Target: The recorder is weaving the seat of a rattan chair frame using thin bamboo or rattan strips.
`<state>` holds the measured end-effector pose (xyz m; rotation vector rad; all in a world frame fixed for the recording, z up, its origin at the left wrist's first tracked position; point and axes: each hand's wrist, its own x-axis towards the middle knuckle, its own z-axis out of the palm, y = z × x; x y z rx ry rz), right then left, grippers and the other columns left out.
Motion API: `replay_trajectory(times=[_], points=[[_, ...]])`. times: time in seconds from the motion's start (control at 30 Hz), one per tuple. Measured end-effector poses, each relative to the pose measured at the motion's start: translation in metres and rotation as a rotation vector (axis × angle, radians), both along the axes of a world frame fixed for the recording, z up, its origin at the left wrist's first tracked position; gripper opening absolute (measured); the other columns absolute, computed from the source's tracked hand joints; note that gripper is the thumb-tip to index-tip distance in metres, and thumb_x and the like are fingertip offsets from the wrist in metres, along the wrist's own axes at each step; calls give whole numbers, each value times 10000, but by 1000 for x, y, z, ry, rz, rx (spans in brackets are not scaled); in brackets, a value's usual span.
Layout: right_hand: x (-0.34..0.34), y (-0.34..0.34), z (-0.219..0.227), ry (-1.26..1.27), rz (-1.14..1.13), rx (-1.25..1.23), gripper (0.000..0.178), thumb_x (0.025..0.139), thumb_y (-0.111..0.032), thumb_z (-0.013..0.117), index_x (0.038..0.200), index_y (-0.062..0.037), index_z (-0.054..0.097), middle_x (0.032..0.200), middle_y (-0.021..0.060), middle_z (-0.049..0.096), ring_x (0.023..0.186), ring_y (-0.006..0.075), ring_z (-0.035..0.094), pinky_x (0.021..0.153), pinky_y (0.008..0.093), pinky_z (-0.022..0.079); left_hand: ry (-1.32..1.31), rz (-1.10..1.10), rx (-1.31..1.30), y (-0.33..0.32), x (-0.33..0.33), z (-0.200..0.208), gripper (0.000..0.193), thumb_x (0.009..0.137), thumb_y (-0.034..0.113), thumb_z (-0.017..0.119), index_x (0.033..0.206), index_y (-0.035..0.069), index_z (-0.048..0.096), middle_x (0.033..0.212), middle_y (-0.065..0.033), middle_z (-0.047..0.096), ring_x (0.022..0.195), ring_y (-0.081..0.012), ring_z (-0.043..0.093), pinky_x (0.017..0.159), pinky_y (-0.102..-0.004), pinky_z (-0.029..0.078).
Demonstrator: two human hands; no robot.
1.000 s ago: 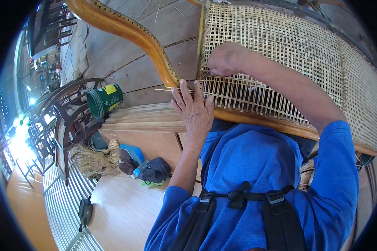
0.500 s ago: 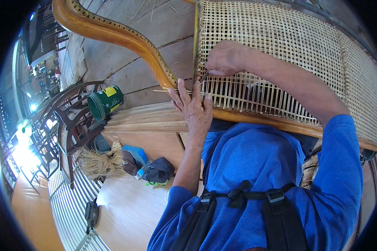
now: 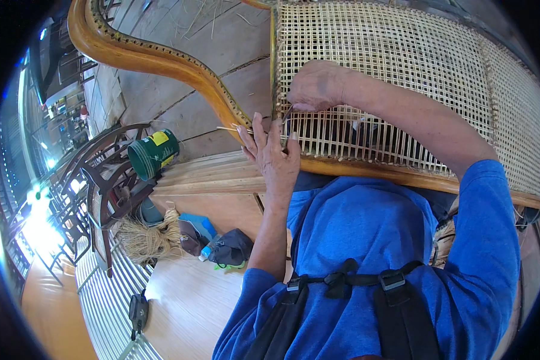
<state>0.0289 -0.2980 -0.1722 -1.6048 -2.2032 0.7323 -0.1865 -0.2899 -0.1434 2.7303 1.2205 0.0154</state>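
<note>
A pale woven cane panel [image 3: 378, 54] is stretched over a varnished wooden frame [image 3: 372, 168] in front of me. My right hand [image 3: 318, 87] is closed over the panel's left part, gripping a thin dark awl-like tool [image 3: 288, 112] whose handle the fist hides. The tool slants down toward the panel's near left corner. There my left hand [image 3: 277, 159] rests with fingers stretched and apart, fingertips close to the tool. A thin cane strand [image 3: 227, 128] sticks out to the left past these fingers. Along the near edge the weave is looser, mostly with parallel strands showing.
A curved wooden piece [image 3: 180, 60] with a row of holes rises at upper left. Further left are a green bucket [image 3: 153, 155], dark chair frames [image 3: 96, 180] and a bundle of cane fibre [image 3: 147, 240]. A black bag [image 3: 231, 247] and a black pouch [image 3: 138, 313] lie at lower left.
My right hand and the tool have shifted slightly left in the picture; the surroundings have shifted a little too. My left hand keeps nearly the same pose at the corner.
</note>
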Motion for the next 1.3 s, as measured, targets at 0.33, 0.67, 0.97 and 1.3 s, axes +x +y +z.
replay_trajectory(times=[0.33,0.67,0.97,1.3], points=[[56,-83,5,84,-605,-196,276,903,-313,505,844,-63,607,767,124,618,766,300,616,700,421,494,-117,43,13,6,0,-2,348,800,171,588,1146,126,588,1378,-124,384,1319,-389,249,1031,-602,190],[71,-146,-32,164,-881,-275,332,926,-315,530,800,-8,542,631,124,502,543,224,469,555,370,414,78,5,264,18,27,11,99,762,190,647,838,145,690,1139,6,577,1139,-256,458,985,-561,252],[73,-141,-34,220,-1022,-366,402,936,-385,513,737,-35,512,561,38,395,510,135,357,485,345,340,99,-124,207,36,16,9,113,775,220,630,830,133,677,1106,-18,598,1092,-261,488,935,-476,313],[77,-142,-41,272,-1024,-332,421,920,-434,516,757,-46,534,551,38,435,513,146,405,509,347,366,171,37,335,28,30,-4,316,845,265,583,1126,120,590,1377,-84,394,1340,-372,244,1036,-634,186]])
